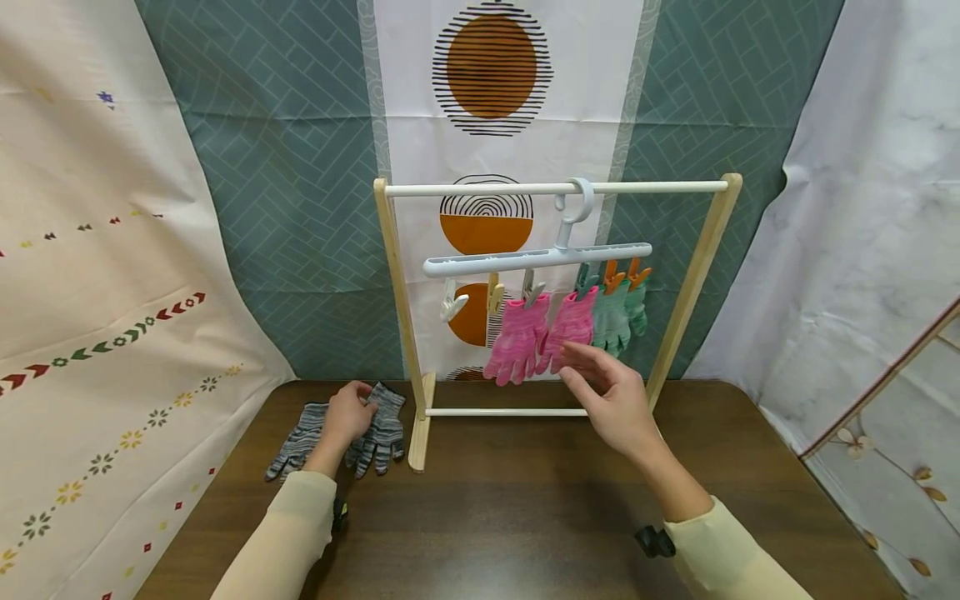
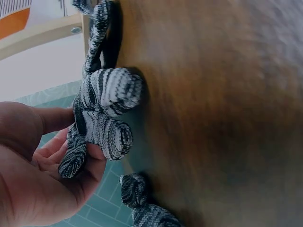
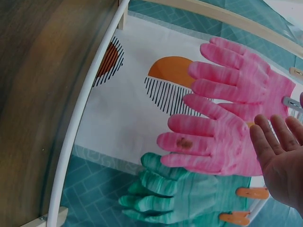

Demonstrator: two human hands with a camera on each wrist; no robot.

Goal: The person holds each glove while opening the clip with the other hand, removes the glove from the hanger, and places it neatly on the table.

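Note:
My left hand point(image 1: 350, 414) is at two grey striped gloves lying on the table's left side; thumb and fingers pinch the edge of the right-hand one point(image 1: 386, 425), seen closely as a striped glove point(image 2: 106, 90) in the left wrist view. The other grey glove point(image 1: 302, 437) lies beside it. My right hand point(image 1: 617, 400) is raised with relaxed fingers in front of the hanging gloves, holding nothing. Two pink gloves point(image 1: 517, 337) and green gloves point(image 1: 611, 321) hang by clips from a pale blue hanger point(image 1: 536, 260).
The hanger hooks over the white top bar point(image 1: 480, 190) of a wooden-sided rack point(image 1: 693, 287) on the brown table point(image 1: 495, 517). A white clip point(image 1: 452, 302) and a yellow clip point(image 1: 495, 293) hang at its left. Patterned cloths surround the table.

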